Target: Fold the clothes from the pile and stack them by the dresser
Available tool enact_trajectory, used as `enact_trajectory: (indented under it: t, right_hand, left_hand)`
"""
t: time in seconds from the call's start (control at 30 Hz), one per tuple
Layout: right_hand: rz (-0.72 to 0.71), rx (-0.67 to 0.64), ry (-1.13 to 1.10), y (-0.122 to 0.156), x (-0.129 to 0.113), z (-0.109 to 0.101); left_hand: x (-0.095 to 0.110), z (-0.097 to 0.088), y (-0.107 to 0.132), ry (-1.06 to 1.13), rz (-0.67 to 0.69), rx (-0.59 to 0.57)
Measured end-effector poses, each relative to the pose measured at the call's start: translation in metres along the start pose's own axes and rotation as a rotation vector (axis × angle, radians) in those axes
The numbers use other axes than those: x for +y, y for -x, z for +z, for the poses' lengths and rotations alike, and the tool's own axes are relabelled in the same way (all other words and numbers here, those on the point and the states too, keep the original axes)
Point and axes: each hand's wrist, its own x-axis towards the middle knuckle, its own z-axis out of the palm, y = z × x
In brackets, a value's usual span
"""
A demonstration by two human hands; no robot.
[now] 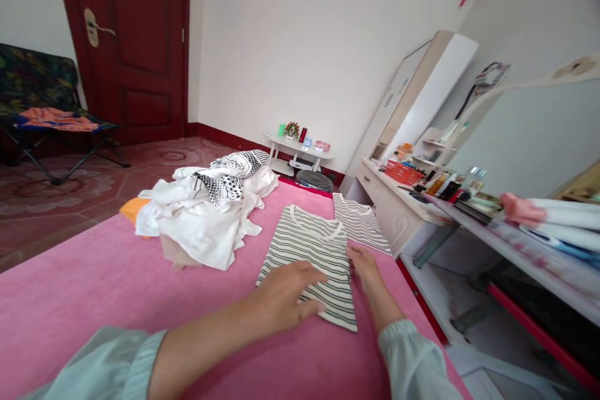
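Note:
A folded striped shirt (312, 253), cream with dark lines and a pale round neckband, lies flat on the pink bed cover (220, 306). My left hand (288, 297) is over its lower left part, thumb and fingers apart, holding nothing. At the shirt's right edge is my right hand (362, 265), its fingers partly stretched out and touching or very near the cloth; their undersides are hidden. Just beyond that hand, a second folded striped shirt (360, 222) lies by the bed's far right edge.
A loose heap of white and patterned clothes (201, 215) lies on the bed's left, with an orange piece (134, 207) under it. A dressing table (394, 190) and a cluttered shelf (510, 250) flank the right side. A folding chair (51, 115) stands by the door (135, 44).

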Motion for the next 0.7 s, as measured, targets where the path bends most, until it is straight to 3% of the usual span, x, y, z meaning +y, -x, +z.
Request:
enact_trajectory:
  t: [0.17, 0.23, 0.33, 0.43, 0.53, 0.63, 0.7]
  right_hand:
    - [0.034, -0.077, -0.010, 0.020, 0.031, -0.002]
    - [0.006, -0.114, 0.041, 0.020, 0.037, 0.002]
    - [-0.035, -0.093, 0.156, 0.019, 0.041, 0.005]
    - [-0.032, -0.083, 0.138, 0.020, 0.042, 0.006]
    - [-0.055, -0.047, 0.090, 0.024, 0.042, 0.007]
    - [-0.107, -0.012, 0.129, 0.028, 0.040, 0.010]
    - [-0.138, -0.021, 0.148, 0.029, 0.036, 0.014]
  left_hand:
    - [-0.057, -0.033, 0.005, -0.175, -0.379, 0.223]
    - [-0.073, -0.041, 0.004, -0.165, -0.527, 0.204]
    - [-0.083, -0.038, 0.005, -0.126, -0.643, 0.135]
    - [-0.086, -0.024, 0.008, -0.078, -0.672, 0.132]
    - [-0.088, -0.011, 0.009, 0.173, -0.656, 0.140]
    - [-0.083, -0.004, -0.002, 0.386, -0.523, 0.234]
    - [-0.070, -0.002, -0.017, 0.319, -0.391, 0.331]
